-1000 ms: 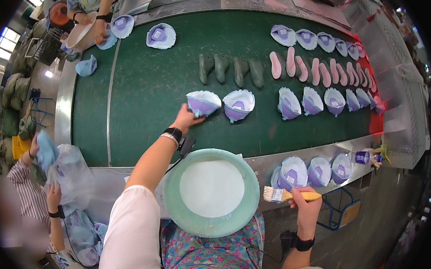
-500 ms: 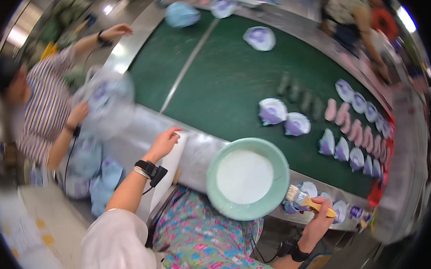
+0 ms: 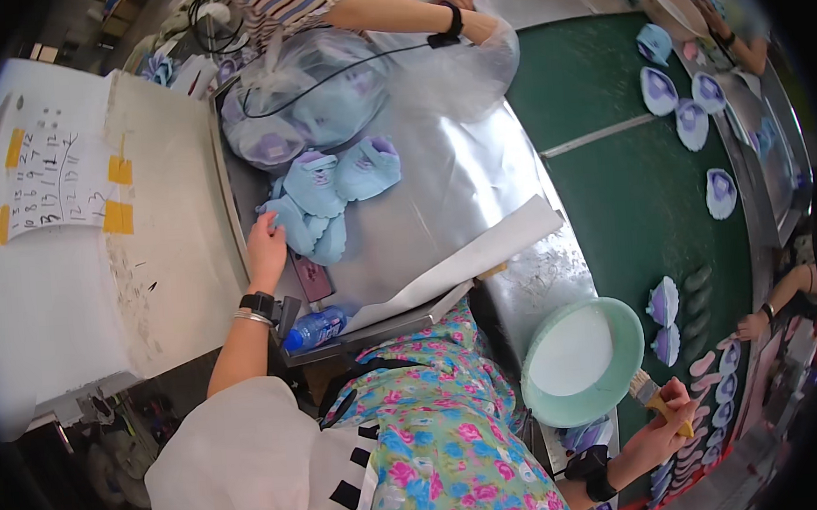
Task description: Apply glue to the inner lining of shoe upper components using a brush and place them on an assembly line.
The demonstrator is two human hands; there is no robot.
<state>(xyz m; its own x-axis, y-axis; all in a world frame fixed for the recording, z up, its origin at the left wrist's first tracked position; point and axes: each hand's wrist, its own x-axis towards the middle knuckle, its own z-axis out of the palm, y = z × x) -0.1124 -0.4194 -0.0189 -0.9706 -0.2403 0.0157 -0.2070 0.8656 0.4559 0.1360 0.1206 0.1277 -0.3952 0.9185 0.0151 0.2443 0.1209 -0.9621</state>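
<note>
Presently, left grip (image 3: 266,251) at the uppers, brush in the right

Around the blue uppers (image 3: 315,186), which lie heaped on the metal worktop (image 3: 390,251), things sit close. A dark-red case (image 3: 313,279) lies just beside the heap; nearer the front rim a bottle (image 3: 317,328) rests on its side. A white strip (image 3: 470,259) slants along that rim toward the green belt (image 3: 630,213). Behind the heap, a black cable crosses in front of the bag (image 3: 347,95), beneath a co-worker's arm (image 3: 389,13).

The left grip's fingers meet the heap's left edge; whether they have closed on an upper, I cannot tell. The right grip (image 3: 664,419) is wrapped around the yellow handle of the brush (image 3: 657,399), bristles just beside the basin (image 3: 540,389).

Yellow tape fixes a sheet (image 3: 53,183) of handwritten figures to a white surface. The bottle's blue label is too small to read.

White liquid (image 3: 569,348) fills the basin's bottom; the clear bag holds more uppers.
</note>
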